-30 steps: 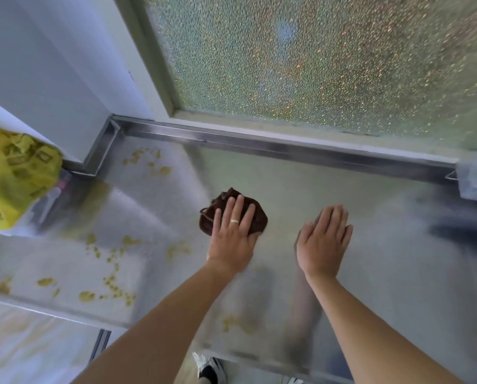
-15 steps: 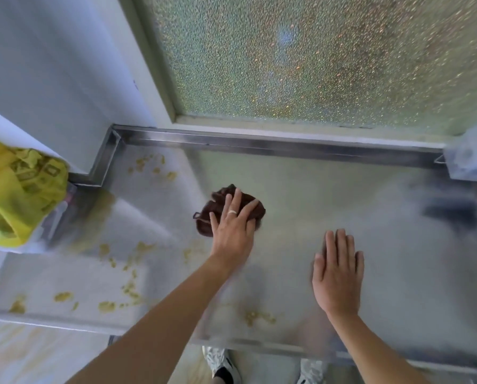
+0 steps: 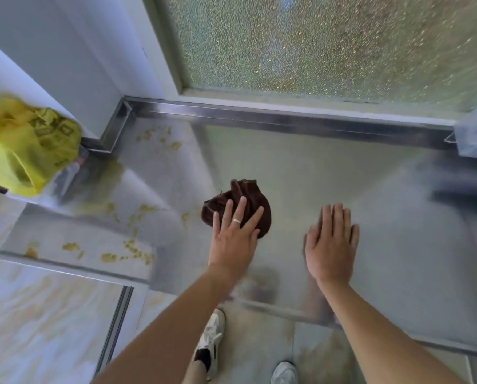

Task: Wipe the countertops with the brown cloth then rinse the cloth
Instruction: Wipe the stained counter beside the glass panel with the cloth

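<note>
Brown cloth (image 3: 240, 206) pressed under flat left hand (image 3: 233, 239) (ringed); right hand (image 3: 330, 245) flat on countertop (image 3: 384, 189).

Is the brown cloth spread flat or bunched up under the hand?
Bunched up. The brown cloth sits in a crumpled wad with visible folds on the countertop, pressed by the left hand's straight fingers.

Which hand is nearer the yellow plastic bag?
Left. The left hand presses the brown cloth, right of the yellow plastic bag; the right hand lies farther right.
</note>
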